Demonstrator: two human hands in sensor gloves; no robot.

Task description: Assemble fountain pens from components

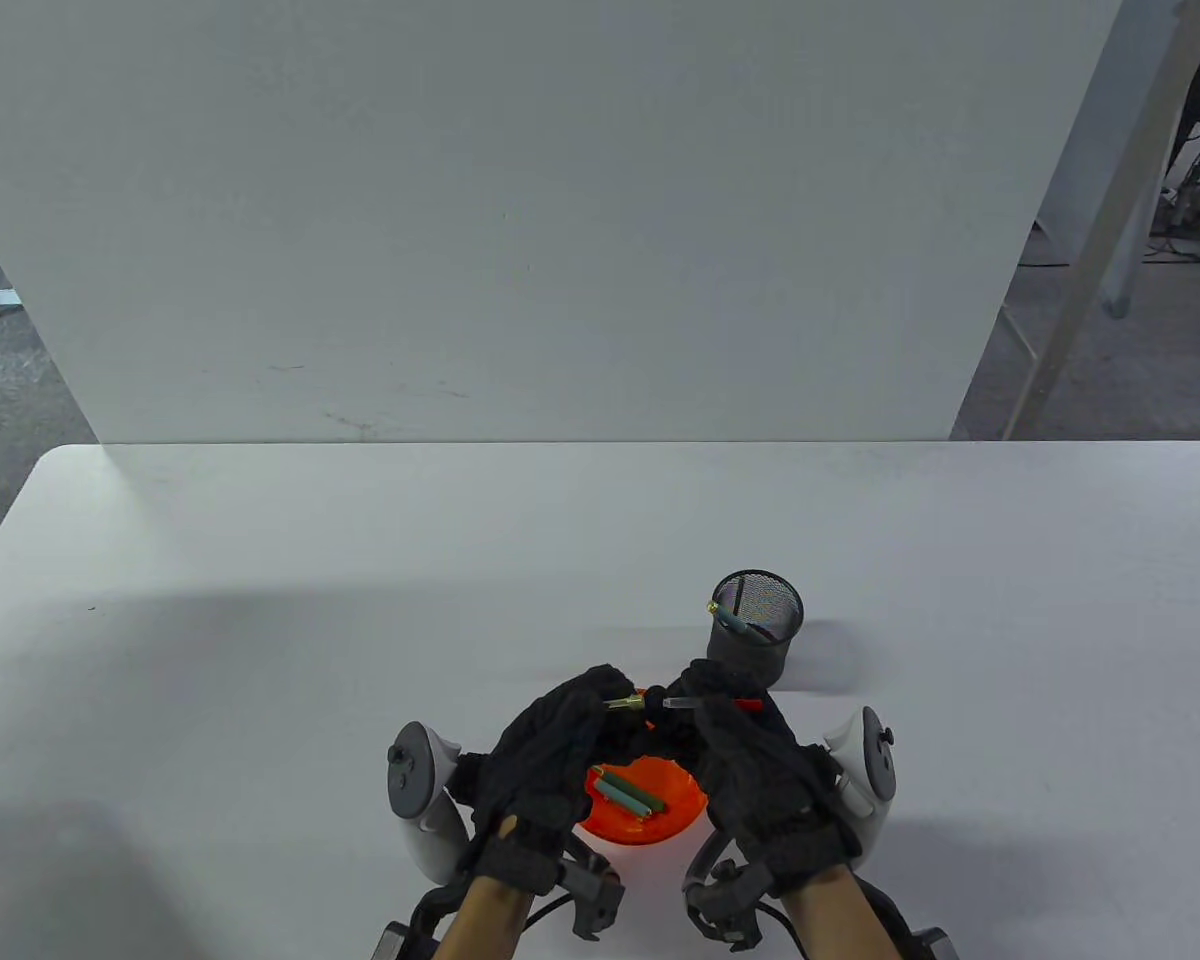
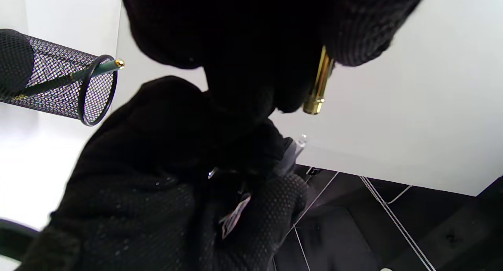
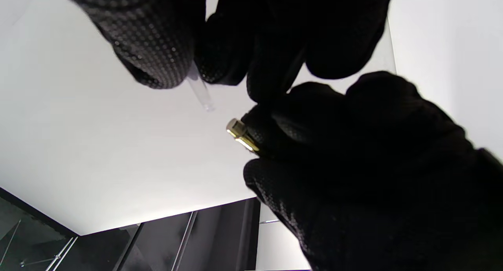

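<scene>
Above the orange bowl [image 1: 680,820], near the 6 o'clock edge of the bench [image 1: 260,600], both my hands meet over the work. My left hand [image 1: 550,750] pinches a gold nib section [image 1: 622,704], fingers closed on its rear part, the brass end showing bare in the left wrist view [image 2: 318,86]. My right hand [image 1: 750,770] is closed on a clear cartridge [image 1: 682,704] with a red part [image 1: 750,705] showing behind it at 3 o'clock; how the red part is joined to the cartridge I cannot tell. The two pieces lie almost end to end, tips close, and whether they touch is hidden by my fingers.

Handling judgement: both parts are light and rigid. The gold section is polished metal, likely slippery under glove fabric, so grip it on the barrel, not the tip. The cartridge is thin clear plastic, likely to crack or bend if squeezed hard; hold it near the mating end so it does not flex, and press straight along its axis.

In the bowl lie green barrels or caps [image 1: 628,792], at least two, side by side. At 1 o'clock from my hands stands a black mesh cup [image 1: 755,630] with a green pen [image 1: 732,615], gold-tipped, leaning inside.
</scene>
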